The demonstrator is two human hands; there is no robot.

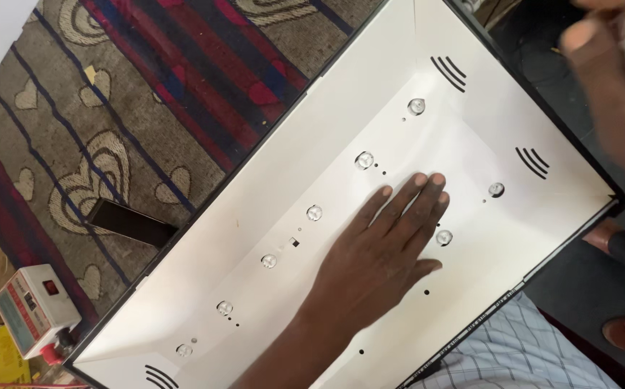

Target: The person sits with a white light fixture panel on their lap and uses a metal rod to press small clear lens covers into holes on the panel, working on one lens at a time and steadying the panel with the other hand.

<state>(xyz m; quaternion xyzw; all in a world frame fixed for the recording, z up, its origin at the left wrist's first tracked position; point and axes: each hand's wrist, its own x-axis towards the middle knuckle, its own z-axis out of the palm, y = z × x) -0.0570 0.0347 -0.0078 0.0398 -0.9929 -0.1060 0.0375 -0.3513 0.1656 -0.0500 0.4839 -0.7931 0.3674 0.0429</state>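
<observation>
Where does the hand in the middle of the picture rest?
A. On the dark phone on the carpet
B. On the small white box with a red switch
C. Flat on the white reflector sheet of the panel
C: the left hand lies palm down, fingers spread, on the white reflector sheet between the lens rows.

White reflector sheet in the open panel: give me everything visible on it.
The white reflector sheet lines a shallow black-framed tray, lying flat and angled diagonally across a patterned carpet. It looks like thin matte plastic or paper, with sloped sides creased at the corners. Small clear dome lenses poke through it in rows, beside tiny dark holes. Curved black slit marks sit near its corners. One hand rests palm-down on it, fingers spread.
</observation>
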